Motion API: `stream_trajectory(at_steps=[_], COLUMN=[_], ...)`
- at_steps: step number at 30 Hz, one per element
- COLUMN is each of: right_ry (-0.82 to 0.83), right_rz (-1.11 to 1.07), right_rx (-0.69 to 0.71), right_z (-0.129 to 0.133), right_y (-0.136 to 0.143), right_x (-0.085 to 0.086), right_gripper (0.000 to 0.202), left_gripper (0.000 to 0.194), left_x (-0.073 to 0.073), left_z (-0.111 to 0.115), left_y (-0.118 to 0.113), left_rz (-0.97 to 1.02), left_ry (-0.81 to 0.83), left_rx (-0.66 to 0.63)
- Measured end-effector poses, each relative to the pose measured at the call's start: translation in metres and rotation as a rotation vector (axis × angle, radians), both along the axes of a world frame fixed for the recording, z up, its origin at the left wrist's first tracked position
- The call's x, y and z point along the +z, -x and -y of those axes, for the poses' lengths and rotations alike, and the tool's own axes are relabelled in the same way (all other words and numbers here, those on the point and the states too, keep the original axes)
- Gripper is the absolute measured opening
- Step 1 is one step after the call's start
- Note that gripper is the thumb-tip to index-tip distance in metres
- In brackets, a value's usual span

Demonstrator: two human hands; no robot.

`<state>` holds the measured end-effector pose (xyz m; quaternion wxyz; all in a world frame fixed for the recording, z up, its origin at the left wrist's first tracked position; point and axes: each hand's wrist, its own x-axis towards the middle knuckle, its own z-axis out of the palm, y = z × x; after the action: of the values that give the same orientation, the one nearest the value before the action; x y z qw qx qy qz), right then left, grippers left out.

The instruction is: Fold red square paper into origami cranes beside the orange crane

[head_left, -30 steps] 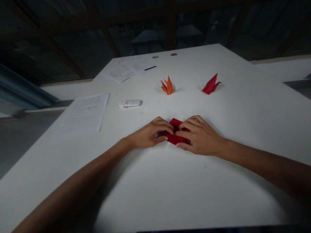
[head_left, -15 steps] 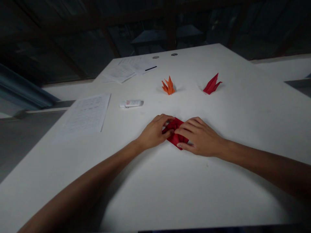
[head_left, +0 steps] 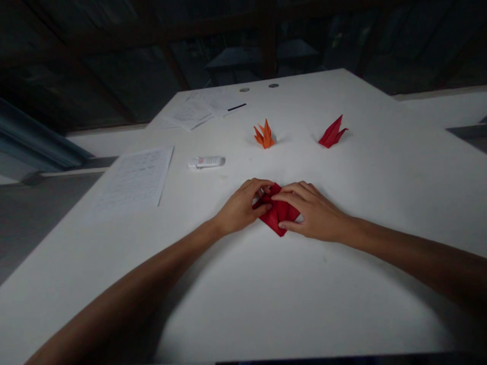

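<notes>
A folded sheet of red origami paper point(head_left: 277, 219) lies on the white table between my hands. My left hand point(head_left: 243, 205) grips its left side, with the thumb on top and the fingers curled over the far edge. On the other side, my right hand point(head_left: 314, 210) has its fingers across the upper right part of the paper and its thumb at the near part. The fingers hide some of the folds. Beyond them stand an orange paper crane point(head_left: 265, 136) and a red paper crane point(head_left: 333, 133).
A white glue or correction-tape case point(head_left: 206, 161) lies left of the orange crane. Written sheets point(head_left: 133, 180) are at the left, with more papers point(head_left: 190, 111) and a dark pen point(head_left: 237, 107) farther back. Two small round objects, one a grey disc point(head_left: 244, 89), sit near the far edge.
My right hand has shifted slightly away from me and the paper's near corner shows more, its right flap spread wider. My left hand has stayed nearly in place.
</notes>
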<state>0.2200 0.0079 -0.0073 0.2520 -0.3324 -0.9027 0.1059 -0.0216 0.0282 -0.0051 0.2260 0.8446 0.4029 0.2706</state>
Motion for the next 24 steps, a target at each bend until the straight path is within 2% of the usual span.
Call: stream_trajectory(at_steps=[2,4,12,16,22,24], right_ry=[0.036,0.075,0.113,0.130,0.103,0.072], right_rz=[-0.026,-0.018,-0.040,-0.010,-0.025,-0.015], right_rx=[-0.079,-0.123,-0.159,-0.137,-0.103,-0.071], right_z=[-0.0017,-0.0034,-0.0063,-0.0070,-0.0054,-0.0035], right_y=[0.0005,0.0008,-0.0010,-0.0019,-0.0026,-0.0026], right_x=[-0.0005,-0.0011,-0.0064,-0.0055,-0.0018,-0.0007], right_gripper=[0.079,0.090,0.093,0.090,0.073,0.061], left_gripper=[0.050,0.052,0.050,0.050,0.019,0.012], left_x=[0.0010,0.0018,0.0023,0.0015,0.0029,0.0023], left_z=[-0.0008,-0.0016,-0.0037,-0.0056,-0.0072,-0.0072], left_y=[-0.0003,-0.0010,-0.0013,0.0003,-0.0002,-0.0008], left_rz=[0.020,0.042,0.080,0.055,-0.029,-0.051], left_ry=[0.040,0.089,0.169,0.163,0.027,-0.012], left_rx=[-0.005,0.003,0.014,0.018,0.042,0.051])
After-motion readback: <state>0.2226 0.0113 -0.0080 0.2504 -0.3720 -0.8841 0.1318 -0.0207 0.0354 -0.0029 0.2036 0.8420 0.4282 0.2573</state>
